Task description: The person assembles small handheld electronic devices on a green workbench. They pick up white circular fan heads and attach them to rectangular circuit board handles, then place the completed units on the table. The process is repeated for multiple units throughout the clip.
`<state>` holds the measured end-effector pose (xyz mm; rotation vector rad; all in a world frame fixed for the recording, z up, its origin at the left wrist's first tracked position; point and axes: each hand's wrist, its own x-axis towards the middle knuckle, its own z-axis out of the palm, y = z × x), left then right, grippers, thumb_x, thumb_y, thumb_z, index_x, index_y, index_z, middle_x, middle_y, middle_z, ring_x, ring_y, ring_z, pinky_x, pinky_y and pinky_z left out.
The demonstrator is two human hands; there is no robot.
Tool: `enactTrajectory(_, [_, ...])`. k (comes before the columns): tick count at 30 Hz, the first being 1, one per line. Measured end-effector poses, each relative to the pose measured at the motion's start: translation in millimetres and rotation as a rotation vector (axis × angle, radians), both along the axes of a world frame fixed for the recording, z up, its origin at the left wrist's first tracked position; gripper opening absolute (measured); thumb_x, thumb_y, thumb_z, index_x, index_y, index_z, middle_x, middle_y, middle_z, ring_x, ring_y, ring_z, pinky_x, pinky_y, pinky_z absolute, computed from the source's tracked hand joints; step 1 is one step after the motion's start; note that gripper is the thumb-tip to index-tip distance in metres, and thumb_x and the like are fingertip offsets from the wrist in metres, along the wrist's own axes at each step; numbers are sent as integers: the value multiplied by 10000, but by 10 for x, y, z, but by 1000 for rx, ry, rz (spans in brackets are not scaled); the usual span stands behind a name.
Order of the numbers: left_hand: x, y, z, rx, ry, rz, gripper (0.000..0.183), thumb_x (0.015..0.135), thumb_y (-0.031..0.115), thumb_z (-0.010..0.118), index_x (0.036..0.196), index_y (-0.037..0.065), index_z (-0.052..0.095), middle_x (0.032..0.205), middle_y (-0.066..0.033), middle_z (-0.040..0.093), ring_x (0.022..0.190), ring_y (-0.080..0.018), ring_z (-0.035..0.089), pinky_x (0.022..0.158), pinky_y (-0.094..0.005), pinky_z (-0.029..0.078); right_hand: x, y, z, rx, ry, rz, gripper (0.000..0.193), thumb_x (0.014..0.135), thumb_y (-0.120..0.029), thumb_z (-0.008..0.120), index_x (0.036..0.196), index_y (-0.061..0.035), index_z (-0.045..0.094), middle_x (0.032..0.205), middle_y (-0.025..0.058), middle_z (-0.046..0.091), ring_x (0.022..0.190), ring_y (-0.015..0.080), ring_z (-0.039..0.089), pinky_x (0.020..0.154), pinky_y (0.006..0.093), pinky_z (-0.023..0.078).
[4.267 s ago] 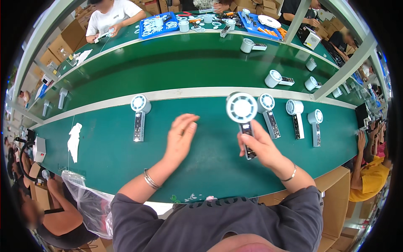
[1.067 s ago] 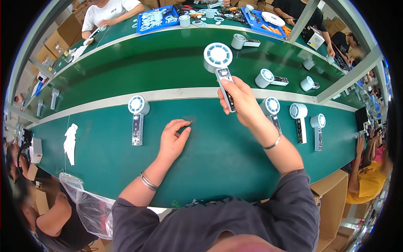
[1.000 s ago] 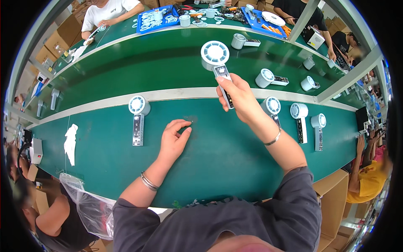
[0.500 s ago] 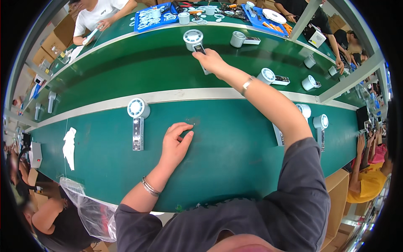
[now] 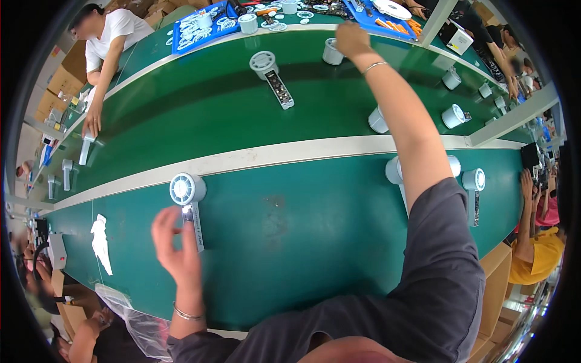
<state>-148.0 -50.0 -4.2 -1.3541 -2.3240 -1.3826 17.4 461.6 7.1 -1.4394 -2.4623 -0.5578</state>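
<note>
In the head view, the right hand [image 5: 352, 39] is now stretched far across the green belt [image 5: 181, 133] to the back edge, and it no longer carries the white handheld fan it was lifting a second ago. That fan [image 5: 272, 77] now lies alone on the far belt, well apart from the hand. So the placing looks done, and the work seems to be turning to the next piece. The right hand's fingers are curled beside a small white cup-shaped part [image 5: 332, 51]; whether they grip it I cannot tell.

The left hand [image 5: 173, 245] has shifted from its flat rest on the near table [image 5: 290, 242] to the second fan [image 5: 189, 202]. Its fingers are loosely spread and blurred, touching or just beside the handle, not closed on it.

The placed fan lies flat, its round head toward the far side and slightly left, handle trailing near and right, long axis almost across the belt. The near fan also lies flat, head away from the person, handle pointing back, long axis close to straight fore and aft.
</note>
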Motion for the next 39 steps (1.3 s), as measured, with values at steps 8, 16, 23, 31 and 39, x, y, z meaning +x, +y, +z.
enactTrajectory(8, [-293, 67, -312, -256, -342, 41, 368, 776, 156, 681, 1049, -63, 565, 789, -82, 564, 649, -139, 481, 604, -272, 414, 269, 275, -337, -222, -187, 8, 286, 770, -127, 596, 1055, -112, 616, 1041, 96, 639, 1014, 277, 591, 821, 426, 474])
enactTrajectory(16, [-297, 6, -316, -280, -238, -25, 281, 752, 167, 689, 884, -48, 565, 751, -93, 534, 645, -171, 495, 593, -311, 419, 501, -661, 578, -76, -77, 289, 362, 699, -176, 688, 969, 12, 537, 861, 188, 640, 817, 309, 635, 698, 409, 509])
enactTrajectory(23, [112, 136, -143, 5, -946, -204, 205, 870, 155, 581, 994, 1, 523, 766, -52, 590, 644, -102, 527, 588, -232, 434, 1021, -2546, 693, -1108, 700, 227, 412, 787, -296, 668, 969, 38, 510, 687, 90, 567, 645, 193, 593, 598, 323, 493])
enactTrajectory(31, [662, 338, -216, -104, -1064, -400, 219, 858, 180, 609, 985, 31, 511, 767, -29, 578, 651, -67, 520, 554, -193, 417, 1523, -3766, -163, -797, 330, 461, 311, 767, -266, 646, 886, 7, 557, 890, 179, 535, 827, 352, 552, 724, 421, 462])
enactTrajectory(39, [896, 317, -200, -23, -1006, -402, 453, 797, 130, 656, 1168, 3, 429, 841, -51, 578, 695, -81, 533, 546, -206, 441, 2214, -3425, 121, -298, 512, 91, 454, 734, -283, 701, 1037, 10, 532, 991, 170, 578, 859, 326, 582, 721, 388, 490])
